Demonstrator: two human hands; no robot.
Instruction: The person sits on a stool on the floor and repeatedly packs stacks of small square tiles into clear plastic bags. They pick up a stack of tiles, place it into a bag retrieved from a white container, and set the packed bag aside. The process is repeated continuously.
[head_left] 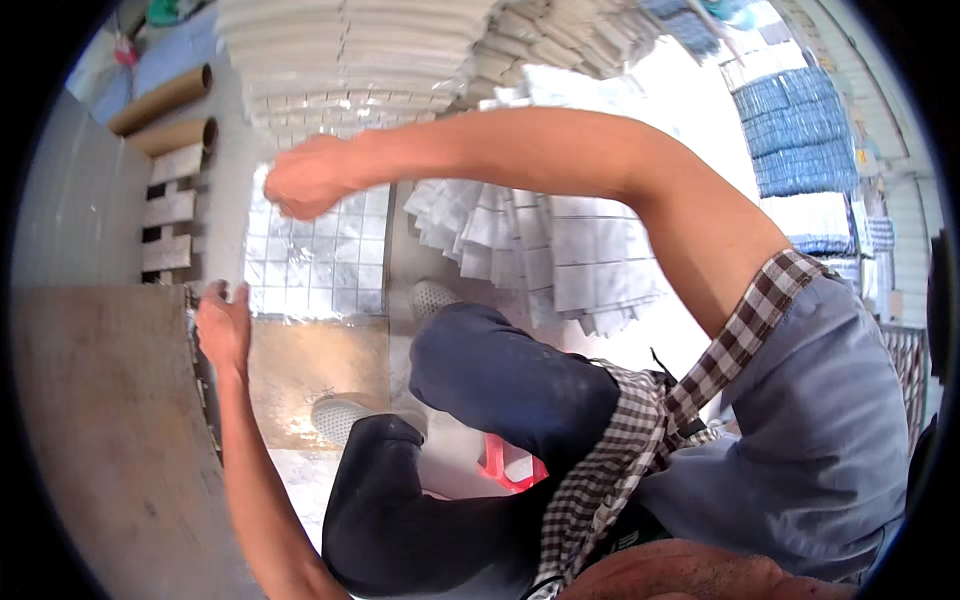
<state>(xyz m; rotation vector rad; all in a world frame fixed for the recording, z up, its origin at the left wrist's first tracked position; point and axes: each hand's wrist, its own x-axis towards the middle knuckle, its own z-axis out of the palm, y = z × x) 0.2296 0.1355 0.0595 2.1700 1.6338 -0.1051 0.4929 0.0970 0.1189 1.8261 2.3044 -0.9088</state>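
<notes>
Evidently seated low, knees drawn up in dark trousers (470, 380), pale shoes (345, 415) planted on the floor close to the work so that both arms reach it without stretching. Right hand (305, 178) stretched across the body and curled into a fist over the upper edge of the mosaic tile sheet (315, 262); grip clenched, though whether on a small tool, on the sheet itself or on nothing cannot be told from here. Left hand (222, 325) set at the sheet's lower left corner, fingers bent against the edge of the brown board (95, 420), probably steadying sheet or board; cannot tell whether anything sits inside that grip. Sheet lying flat, square grey-white pieces in a grid, glossy, directly ahead between the two hands, presumably laid flat for pressing or trimming. Fanned beside it to the right, a spread of more tile sheets (545, 250), overlapped like cards, likely for taking one at a time. Farther off, tall stacks of white sheets (350, 45), two cardboard tubes (165, 110) and blue stacked sheets (795, 130) kept well apart from the work
</notes>
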